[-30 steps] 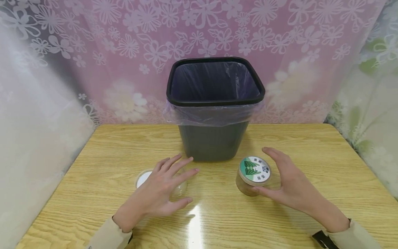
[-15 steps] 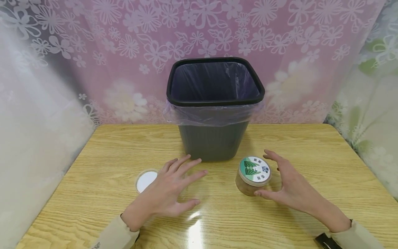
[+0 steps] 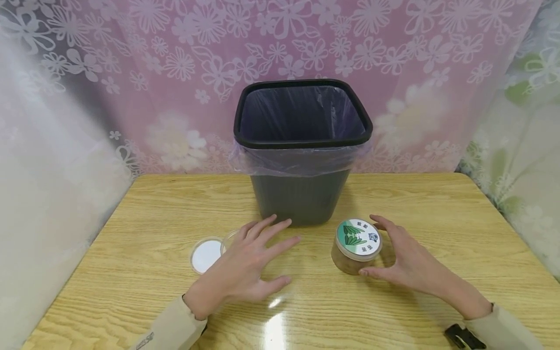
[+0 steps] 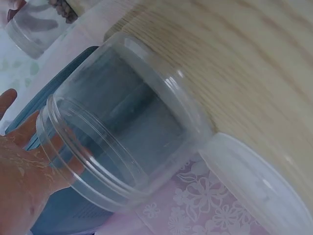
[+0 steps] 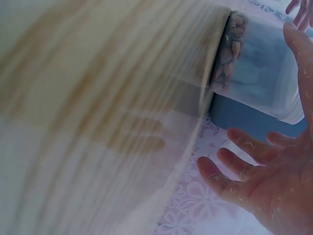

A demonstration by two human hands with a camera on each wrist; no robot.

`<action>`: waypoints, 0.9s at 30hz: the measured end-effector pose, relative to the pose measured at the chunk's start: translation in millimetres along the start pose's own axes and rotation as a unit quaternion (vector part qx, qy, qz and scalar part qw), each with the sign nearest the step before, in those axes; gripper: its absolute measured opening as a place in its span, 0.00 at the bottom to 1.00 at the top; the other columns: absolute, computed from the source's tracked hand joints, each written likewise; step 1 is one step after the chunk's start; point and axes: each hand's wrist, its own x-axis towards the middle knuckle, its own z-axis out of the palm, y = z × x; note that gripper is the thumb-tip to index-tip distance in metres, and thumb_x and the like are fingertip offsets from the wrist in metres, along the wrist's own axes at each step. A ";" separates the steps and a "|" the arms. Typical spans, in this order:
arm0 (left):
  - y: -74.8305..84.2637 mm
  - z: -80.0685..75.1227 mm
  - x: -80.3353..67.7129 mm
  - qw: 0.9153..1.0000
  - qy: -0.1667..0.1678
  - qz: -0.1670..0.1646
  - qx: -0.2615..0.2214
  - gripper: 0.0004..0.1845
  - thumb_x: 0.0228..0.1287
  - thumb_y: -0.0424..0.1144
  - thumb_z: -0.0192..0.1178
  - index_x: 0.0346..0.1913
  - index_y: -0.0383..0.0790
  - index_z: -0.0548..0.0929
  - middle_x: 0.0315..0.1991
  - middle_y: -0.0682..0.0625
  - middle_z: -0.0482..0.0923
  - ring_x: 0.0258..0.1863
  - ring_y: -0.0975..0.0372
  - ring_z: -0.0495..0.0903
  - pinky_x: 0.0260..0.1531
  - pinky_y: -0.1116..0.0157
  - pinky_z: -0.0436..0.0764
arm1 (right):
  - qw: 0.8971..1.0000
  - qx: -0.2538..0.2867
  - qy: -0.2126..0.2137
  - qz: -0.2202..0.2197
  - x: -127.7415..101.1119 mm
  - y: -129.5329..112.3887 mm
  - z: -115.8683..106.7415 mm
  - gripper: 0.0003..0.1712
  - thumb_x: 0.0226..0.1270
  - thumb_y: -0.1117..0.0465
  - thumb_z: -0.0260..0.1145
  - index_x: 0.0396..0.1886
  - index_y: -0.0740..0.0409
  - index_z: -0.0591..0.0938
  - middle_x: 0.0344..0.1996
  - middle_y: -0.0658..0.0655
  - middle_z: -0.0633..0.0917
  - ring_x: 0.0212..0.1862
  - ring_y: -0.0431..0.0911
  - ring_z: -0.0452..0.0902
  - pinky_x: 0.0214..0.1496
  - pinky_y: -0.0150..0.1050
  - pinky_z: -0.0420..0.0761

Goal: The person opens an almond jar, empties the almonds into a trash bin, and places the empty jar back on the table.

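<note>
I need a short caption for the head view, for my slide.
Two open hands flank a lidded jar before a lined bin on a wooden table.

We see a wooden table point(image 3: 437, 218) before a pink flowered curtain point(image 3: 175, 73); pale drapes, perhaps sheer, hang at both sides.

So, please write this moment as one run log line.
left hand open over clear jar | right hand open beside labelled jar | bin behind
</note>
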 end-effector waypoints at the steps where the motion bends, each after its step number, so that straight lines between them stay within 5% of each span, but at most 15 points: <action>1: 0.6 0.3 1.5 1.000 0.002 -0.002 -0.002 0.38 0.64 0.62 0.63 0.76 0.59 0.69 0.80 0.50 0.59 0.77 0.44 0.62 0.65 0.38 0.72 | 1.000 -0.003 -0.004 0.001 0.4 0.2 -0.2 0.68 0.48 0.35 0.81 0.80 0.57 0.56 0.67 0.68 0.74 0.68 0.68 0.70 0.58 0.72 0.75; 11: 10.3 4.0 17.9 0.999 0.003 -0.033 0.010 0.39 0.66 0.64 0.59 0.78 0.61 0.64 0.78 0.49 0.62 0.77 0.46 0.63 0.63 0.39 0.75 | 1.000 -0.003 -0.023 -0.008 6.5 4.8 1.5 0.65 0.46 0.31 0.80 0.75 0.62 0.64 0.65 0.65 0.77 0.66 0.67 0.72 0.59 0.71 0.76; 27: 30.9 8.1 27.8 0.986 -0.052 -0.119 -0.108 0.38 0.69 0.63 0.56 0.80 0.63 0.60 0.80 0.50 0.59 0.78 0.46 0.60 0.68 0.35 0.69 | 0.994 0.072 -0.073 -0.023 20.0 12.5 5.6 0.67 0.41 0.35 0.85 0.75 0.59 0.64 0.64 0.60 0.80 0.65 0.64 0.76 0.63 0.71 0.74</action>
